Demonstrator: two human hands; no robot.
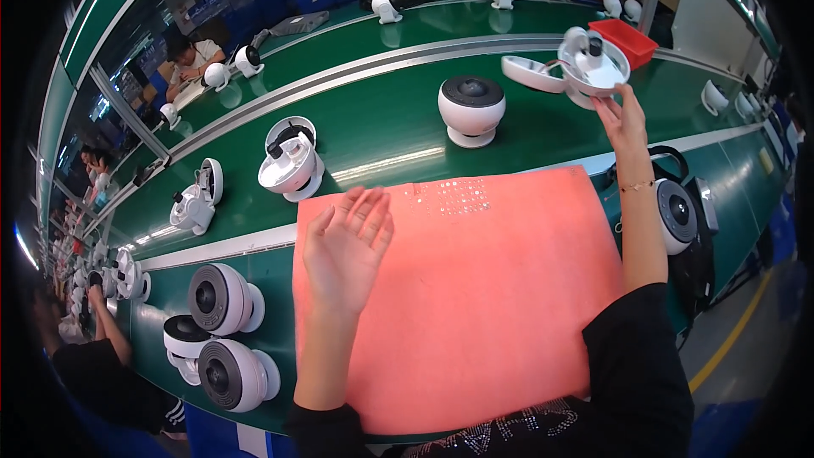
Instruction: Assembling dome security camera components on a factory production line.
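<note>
My left hand (343, 246) hovers over the left part of an orange-pink mat (475, 305), palm up, fingers apart, with nothing in it. At the upper right, my right hand (623, 119) grips an opened white device housing (593, 72) from below by its base. A black part shows inside its round shell, and a white cover (532, 75) hangs off its left side, seemingly joined by a thin wire. Behind the mat, a closed white device with a dark grey top (471, 110) stands upright. Small shiny dots (462, 197) lie in rows at the mat's far edge.
Opened white units (290, 161) stand on the green belt to the left. Several finished-looking units (222, 298) are grouped left of the mat. A red bin (623, 41) sits beyond my right hand; another unit (676, 216) lies right of the mat. Co-workers sit across and at left.
</note>
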